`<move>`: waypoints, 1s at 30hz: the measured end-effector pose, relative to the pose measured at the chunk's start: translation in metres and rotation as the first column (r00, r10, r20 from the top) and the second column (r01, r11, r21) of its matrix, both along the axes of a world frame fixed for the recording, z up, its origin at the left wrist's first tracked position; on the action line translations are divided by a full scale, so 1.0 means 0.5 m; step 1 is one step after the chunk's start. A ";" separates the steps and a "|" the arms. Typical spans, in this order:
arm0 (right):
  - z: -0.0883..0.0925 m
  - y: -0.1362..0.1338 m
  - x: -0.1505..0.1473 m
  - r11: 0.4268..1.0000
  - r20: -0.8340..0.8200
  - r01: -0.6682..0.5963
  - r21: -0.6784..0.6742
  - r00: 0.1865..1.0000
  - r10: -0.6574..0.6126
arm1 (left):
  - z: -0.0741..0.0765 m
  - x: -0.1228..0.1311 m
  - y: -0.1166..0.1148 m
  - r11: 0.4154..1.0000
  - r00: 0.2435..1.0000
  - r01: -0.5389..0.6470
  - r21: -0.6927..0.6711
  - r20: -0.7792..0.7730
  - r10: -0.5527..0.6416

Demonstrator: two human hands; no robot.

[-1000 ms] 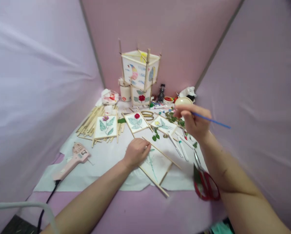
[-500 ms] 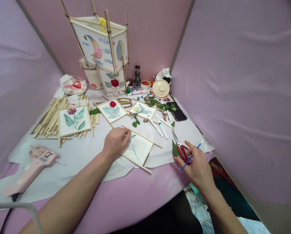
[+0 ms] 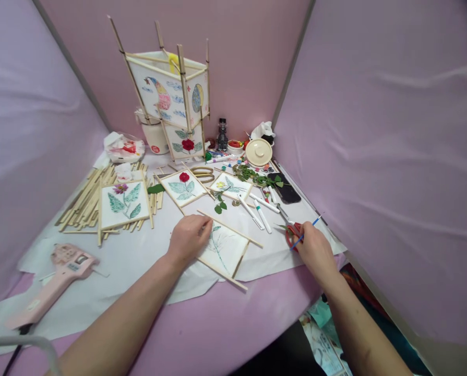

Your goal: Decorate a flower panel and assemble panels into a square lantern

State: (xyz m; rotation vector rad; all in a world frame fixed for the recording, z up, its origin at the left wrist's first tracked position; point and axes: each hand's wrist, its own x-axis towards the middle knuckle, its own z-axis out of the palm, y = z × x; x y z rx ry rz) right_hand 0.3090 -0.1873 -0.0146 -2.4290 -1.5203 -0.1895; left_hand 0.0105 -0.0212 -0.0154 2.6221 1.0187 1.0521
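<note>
bare hands (image 3: 190, 237), bare forearms (image 3: 127, 313), black lower garment (image 3: 282, 355)

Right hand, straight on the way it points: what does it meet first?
The red-handled scissors, right at the right hand's fingers; whether they already touch is unclear.

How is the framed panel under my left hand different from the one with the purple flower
The near panel shows a thin green stem, partly hidden by your left hand; the purple-flower panel shows broad leaves and a bloom. The near panel lies on the white sheet; the purple-flower panel rests on wooden sticks. Both are white, edged in wood.
</note>
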 end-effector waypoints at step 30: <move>0.000 0.232 -0.112 0.438 -0.124 -0.700 0.564 0.453 0.883 | 0.084 -0.216 0.427 0.387 0.418 -0.907 -0.164 -0.265 0.869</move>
